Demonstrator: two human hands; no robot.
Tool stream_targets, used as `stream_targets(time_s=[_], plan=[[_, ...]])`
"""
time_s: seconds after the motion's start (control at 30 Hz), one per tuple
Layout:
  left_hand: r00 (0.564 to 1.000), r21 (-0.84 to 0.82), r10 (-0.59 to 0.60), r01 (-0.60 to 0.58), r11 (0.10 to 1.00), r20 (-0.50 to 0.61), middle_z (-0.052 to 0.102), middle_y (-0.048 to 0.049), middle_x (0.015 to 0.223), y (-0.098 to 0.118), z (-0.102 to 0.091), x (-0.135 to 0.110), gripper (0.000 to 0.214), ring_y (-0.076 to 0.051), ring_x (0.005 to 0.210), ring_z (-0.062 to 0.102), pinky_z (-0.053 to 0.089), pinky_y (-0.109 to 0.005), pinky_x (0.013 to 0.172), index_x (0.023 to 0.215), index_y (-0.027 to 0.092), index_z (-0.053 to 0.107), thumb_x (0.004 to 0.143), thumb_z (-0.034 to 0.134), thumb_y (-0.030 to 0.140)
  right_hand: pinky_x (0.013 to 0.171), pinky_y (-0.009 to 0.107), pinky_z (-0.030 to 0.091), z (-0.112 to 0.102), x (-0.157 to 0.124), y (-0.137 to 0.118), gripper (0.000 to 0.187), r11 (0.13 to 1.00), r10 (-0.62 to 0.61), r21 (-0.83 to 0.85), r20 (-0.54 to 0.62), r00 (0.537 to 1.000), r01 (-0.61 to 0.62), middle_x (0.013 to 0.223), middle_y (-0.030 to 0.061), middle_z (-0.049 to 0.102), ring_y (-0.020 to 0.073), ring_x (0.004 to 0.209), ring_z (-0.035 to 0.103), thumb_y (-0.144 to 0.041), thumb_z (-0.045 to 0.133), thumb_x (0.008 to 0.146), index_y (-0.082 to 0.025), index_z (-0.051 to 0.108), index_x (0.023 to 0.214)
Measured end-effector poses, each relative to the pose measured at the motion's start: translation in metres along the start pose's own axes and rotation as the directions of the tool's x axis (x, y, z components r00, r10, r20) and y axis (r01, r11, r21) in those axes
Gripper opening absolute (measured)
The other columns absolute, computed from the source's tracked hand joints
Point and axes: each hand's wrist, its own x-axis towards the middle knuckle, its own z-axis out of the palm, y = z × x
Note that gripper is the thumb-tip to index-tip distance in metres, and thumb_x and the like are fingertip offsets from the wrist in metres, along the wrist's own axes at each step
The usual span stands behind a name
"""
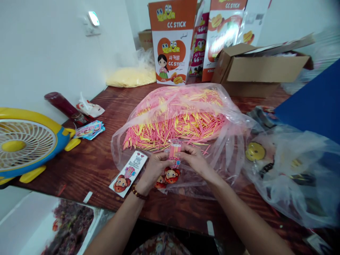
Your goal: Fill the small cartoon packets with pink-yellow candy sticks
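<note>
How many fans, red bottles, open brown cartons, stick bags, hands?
Fan: 1
Red bottle: 1
Open brown carton: 1
Bag of pink and yellow sticks: 1
Hands: 2, left hand and right hand, both gripping one sachet
Total: 6

carton (172, 42) | top: "CC STICK" | heart: "CC STICK"

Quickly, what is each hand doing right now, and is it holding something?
Left hand: closed, holding the packet.
Right hand: closed, holding the same packet at its top, where sticks show.
</note>
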Motion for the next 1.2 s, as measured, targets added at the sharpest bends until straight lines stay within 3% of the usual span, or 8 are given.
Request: stream_targets(time_s=[0.2, 0.37, 0.5, 0.67, 0.8, 0.9, 1.07, 1.2], plan=[[0.999, 0.012, 0.045, -0.044, 0.999, -0.023, 0.077, -0.0037, 0.085, 0.013, -0.016, -0.005, 0.027, -0.017, 0.074, 0.065, 0.051, -0.028, 0.073, 0.09, 0.015, 0.078, 0.067, 0.079, 0.027, 0.055, 0.022, 0.039, 0.006, 0.009, -0.014, 0.02, 0.999, -0.037, -0.006, 0.049, 0.998, 0.038, 0.064, -0.0053, 0.054, 0.0094, 0.057, 0.047, -0.036, 0.07, 0.073, -0.019, 0.06, 0.072], [0.995, 0.26, 0.086, -0.073, 0.963, -0.042, 0.077, -0.0051, 0.097, 0.005, -0.048, -0.017, 0.033, -0.019, 0.08, 0.067, 0.053, -0.029, 0.073, 0.1, 0.016, 0.075, 0.072, 0.076, 0.034, 0.05, 0.022, 0.043, 0.023, 0.014, -0.008, 0.014, 0.997, 0.077, -0.025, 0.089, 0.993, -0.075, 0.06, -0.0038, 0.061, 0.0098, 0.049, 0.055, -0.032, 0.065, 0.075, -0.019, 0.062, 0.07], [0.984, 0.576, 0.144, -0.057, 0.816, -0.107, 0.076, -0.007, 0.091, -0.024, -0.059, -0.029, 0.03, -0.021, 0.078, 0.068, 0.052, -0.031, 0.072, 0.105, 0.016, 0.071, 0.081, 0.067, 0.033, 0.045, 0.02, 0.042, 0.025, 0.01, 0.02, 0.016, 0.969, 0.198, -0.162, 0.051, 0.979, -0.188, 0.054, -0.0043, 0.06, 0.0094, 0.042, 0.056, -0.027, 0.06, 0.079, -0.019, 0.058, 0.065], [0.959, 0.825, 0.279, -0.115, 0.553, -0.053, 0.073, -0.0095, 0.1, -0.038, -0.047, -0.035, 0.027, -0.024, 0.09, 0.068, 0.051, -0.036, 0.083, 0.111, 0.017, 0.066, 0.086, 0.061, 0.026, 0.037, 0.019, 0.031, 0.011, 0.01, 0.038, 0.021, 0.86, 0.365, -0.39, 0.021, 0.931, -0.329, 0.048, -0.0061, 0.057, 0.0091, 0.035, 0.051, -0.027, 0.059, 0.083, -0.02, 0.052, 0.064], [0.957, 0.879, 0.29, -0.129, 0.46, -0.012, 0.072, -0.0093, 0.097, -0.034, -0.045, -0.037, 0.022, -0.024, 0.09, 0.067, 0.052, -0.036, 0.081, 0.107, 0.018, 0.066, 0.089, 0.056, 0.026, 0.045, 0.021, 0.034, -0.006, 0.012, 0.032, 0.022, 0.82, 0.186, -0.557, 0.034, 0.982, -0.136, 0.047, -0.0056, 0.054, 0.0104, 0.041, 0.052, -0.029, 0.06, 0.084, -0.02, 0.056, 0.065], [0.943, 0.878, 0.325, -0.099, 0.468, -0.067, 0.073, -0.0096, 0.099, -0.034, -0.058, -0.04, 0.027, -0.025, 0.09, 0.069, 0.052, -0.037, 0.081, 0.11, 0.018, 0.066, 0.09, 0.053, 0.031, 0.056, 0.025, 0.038, -0.031, 0.013, 0.019, 0.016, 0.64, 0.008, -0.768, 0.003, 1.0, -0.002, 0.066, 0.0002, 0.065, 0.0146, 0.059, 0.059, -0.028, 0.056, 0.089, -0.019, 0.065, 0.079], [0.86, 0.912, 0.485, -0.061, 0.405, -0.158, 0.073, -0.0106, 0.101, -0.026, -0.095, -0.043, 0.033, -0.025, 0.09, 0.067, 0.052, -0.038, 0.084, 0.107, 0.019, 0.067, 0.092, 0.049, 0.042, 0.08, 0.035, 0.039, -0.079, 0.03, 0.0, 0.029, 0.016, -0.088, -0.994, 0.111, 0.99, 0.112, 0.111, 0.0127, 0.066, 0.0255, 0.1, 0.058, -0.019, 0.044, 0.096, -0.021, 0.068, 0.111], [0.839, 0.978, 0.532, 0.001, 0.207, -0.114, 0.071, -0.014, 0.098, -0.023, -0.121, -0.035, 0.04, -0.03, 0.091, 0.063, 0.049, -0.043, 0.084, 0.105, 0.015, 0.068, 0.093, 0.045, 0.045, 0.087, 0.039, 0.035, -0.086, 0.051, 0.003, 0.029, -0.161, -0.039, -0.943, 0.3, 0.953, 0.29, 0.115, 0.0136, 0.063, 0.0291, 0.106, 0.053, -0.021, 0.046, 0.096, -0.022, 0.071, 0.109]])
